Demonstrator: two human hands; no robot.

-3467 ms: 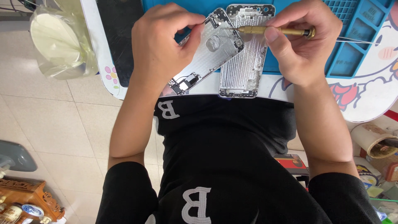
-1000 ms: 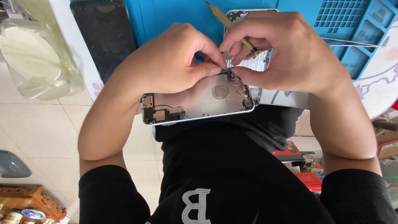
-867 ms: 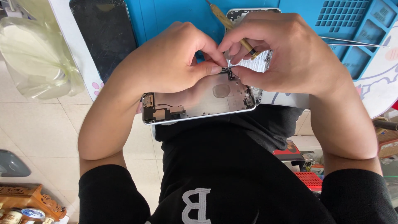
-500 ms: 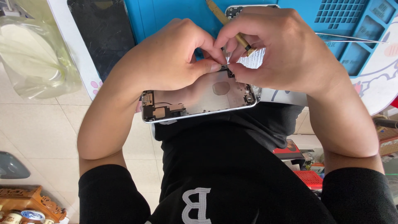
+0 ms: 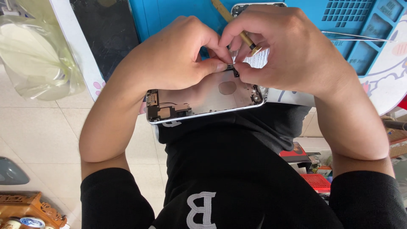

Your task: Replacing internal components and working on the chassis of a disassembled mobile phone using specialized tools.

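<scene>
Above blue mat (image 5: 178,12), left hand (image 5: 178,59) and right hand (image 5: 292,51) fingers pinch small black part (image 5: 232,69) atop phone housing (image 5: 207,99).

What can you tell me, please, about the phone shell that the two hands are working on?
The phone shell is a silvery metal back housing, opened side up, lying crosswise over the person's lap at the table edge. Dark small parts sit at its left end, a round mark near the middle. The left hand and right hand pinch a tiny dark part at its upper edge.
</scene>
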